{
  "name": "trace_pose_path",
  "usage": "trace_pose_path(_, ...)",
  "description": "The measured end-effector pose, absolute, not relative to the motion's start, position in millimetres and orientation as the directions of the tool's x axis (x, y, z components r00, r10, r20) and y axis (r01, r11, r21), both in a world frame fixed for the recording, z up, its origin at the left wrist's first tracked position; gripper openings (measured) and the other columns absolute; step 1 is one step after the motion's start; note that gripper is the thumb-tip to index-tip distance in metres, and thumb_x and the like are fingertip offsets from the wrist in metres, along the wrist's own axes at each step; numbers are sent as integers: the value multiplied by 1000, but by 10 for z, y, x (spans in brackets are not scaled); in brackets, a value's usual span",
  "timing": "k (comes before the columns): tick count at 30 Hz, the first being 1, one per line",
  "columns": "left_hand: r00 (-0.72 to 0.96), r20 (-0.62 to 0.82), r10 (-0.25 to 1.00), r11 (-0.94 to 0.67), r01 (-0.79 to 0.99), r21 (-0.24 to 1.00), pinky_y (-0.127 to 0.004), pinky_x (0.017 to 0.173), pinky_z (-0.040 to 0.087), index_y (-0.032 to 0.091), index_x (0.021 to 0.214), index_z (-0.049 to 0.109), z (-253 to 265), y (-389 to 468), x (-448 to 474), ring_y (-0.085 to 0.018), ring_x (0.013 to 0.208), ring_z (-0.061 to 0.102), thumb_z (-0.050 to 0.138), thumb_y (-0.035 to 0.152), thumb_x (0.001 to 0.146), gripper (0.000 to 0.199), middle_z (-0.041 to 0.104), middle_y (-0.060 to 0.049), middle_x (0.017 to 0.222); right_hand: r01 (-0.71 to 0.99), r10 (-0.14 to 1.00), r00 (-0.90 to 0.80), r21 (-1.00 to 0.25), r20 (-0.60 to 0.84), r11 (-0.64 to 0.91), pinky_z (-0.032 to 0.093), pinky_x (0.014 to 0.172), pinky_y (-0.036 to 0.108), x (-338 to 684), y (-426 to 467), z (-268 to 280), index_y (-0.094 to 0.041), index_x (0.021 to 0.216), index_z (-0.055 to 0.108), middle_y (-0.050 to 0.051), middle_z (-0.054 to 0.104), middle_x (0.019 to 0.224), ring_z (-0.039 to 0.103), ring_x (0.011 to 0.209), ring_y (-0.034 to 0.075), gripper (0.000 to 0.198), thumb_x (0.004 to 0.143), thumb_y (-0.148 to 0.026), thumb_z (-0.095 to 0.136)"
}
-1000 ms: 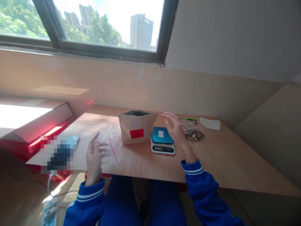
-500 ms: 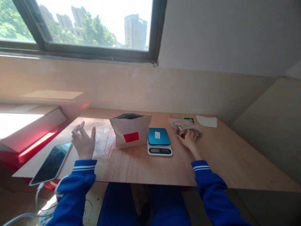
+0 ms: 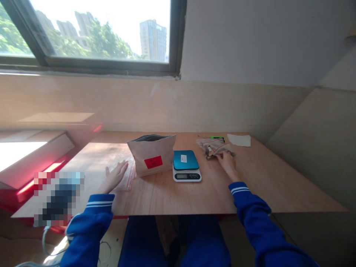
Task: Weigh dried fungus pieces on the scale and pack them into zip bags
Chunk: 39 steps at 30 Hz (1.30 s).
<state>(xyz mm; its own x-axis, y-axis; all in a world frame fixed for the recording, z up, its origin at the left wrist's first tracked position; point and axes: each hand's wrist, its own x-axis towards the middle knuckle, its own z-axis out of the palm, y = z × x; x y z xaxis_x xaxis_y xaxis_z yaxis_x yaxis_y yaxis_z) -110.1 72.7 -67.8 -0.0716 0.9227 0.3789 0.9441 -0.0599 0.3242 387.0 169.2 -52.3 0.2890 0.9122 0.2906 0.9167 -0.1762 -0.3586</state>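
My left hand (image 3: 116, 178) lies with its fingers stretched out over the flat clear zip bags (image 3: 128, 182), left of an upright pouch. That light-coloured pouch (image 3: 140, 155) has a red label and a gaping dark top. Beside it stands a kitchen scale (image 3: 187, 176) with a blue plate; its display is too small to read. On the right, my right hand (image 3: 227, 165) has its fingers bent and closed at the near edge of a clear zip bag (image 3: 209, 151) with small dark pieces inside. Its fingertips are partly hidden.
Behind the filled bag lies a thin tool with a bright green handle (image 3: 217, 138). A white sheet of paper (image 3: 239, 140) is at the back right. A pixelated dark device (image 3: 59, 198) with a cable sits at the left edge. The wall rises behind the wooden table (image 3: 172, 202).
My left hand has come down from a raised position and turned right onto the clear bags. My right hand's fingers have drawn together at the filled bag. The view has shifted slightly right.
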Motion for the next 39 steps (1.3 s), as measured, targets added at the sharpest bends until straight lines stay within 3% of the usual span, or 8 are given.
trace_pose_path(4,-356,469,809,19,812,584,-53,99,42,19,122,54,-309,436,-918,-29,116,59,24,39,95,45,61,-17,126,890,870,342,-420,357,-177,45,76,34,3855,1481,-226,-12,105,66,16,71,100,66,88,26,30,89,-20,42)
trace_pose_path(6,-582,283,762,-101,324,940,-42,89,49,19,104,59,-101,191,-637,-25,98,66,43,43,88,33,67,-11,111,862,825,361,-492,434,-118,47,75,34,3739,1253,-48,-13,107,64,16,72,101,67,88,26,31,90,-21,40)
trace_pose_path(7,-567,149,810,-128,77,989,-39,82,51,19,97,60,-6,64,-452,-23,88,68,52,45,84,30,69,-8,101,823,785,369,-567,497,-28,48,74,34,3647,1104,35,-14,103,65,15,72,97,67,85,25,28,88,-22,43)
trace_pose_path(12,14,-122,992,112,-520,847,-27,57,49,16,87,65,192,-373,545,-16,61,63,73,45,71,34,67,-4,75,615,741,192,-668,643,420,52,74,31,3005,272,237,-22,94,66,5,74,91,70,83,21,17,90,-28,51)
trace_pose_path(16,121,-252,960,256,-741,621,-24,61,51,15,82,66,89,-416,965,-13,61,63,79,45,64,38,67,-3,71,540,721,-145,-556,678,632,51,72,28,2631,-55,194,-23,89,67,2,74,84,69,77,17,18,89,-16,50)
trace_pose_path(25,-83,-384,920,138,-847,513,-20,56,50,15,78,61,-54,-382,908,-10,59,61,72,23,74,14,64,1,67,282,756,-503,-747,418,601,49,88,29,2378,-164,279,-22,94,68,2,74,99,67,95,16,20,90,-9,53)
trace_pose_path(32,-344,-190,920,-61,-601,797,-19,53,42,17,72,58,-110,-492,739,-7,54,48,78,43,69,33,54,5,60,156,686,-650,-827,325,540,45,102,33,2399,-208,358,-20,116,62,7,66,119,60,113,19,28,91,-17,49)
trace_pose_path(39,-484,-7,875,-126,-243,962,-23,53,36,18,57,48,-104,-565,752,-9,53,41,72,46,75,41,43,5,54,326,806,-555,-837,207,439,50,77,27,2050,-284,363,-21,97,64,1,68,91,64,85,16,15,84,-28,67)
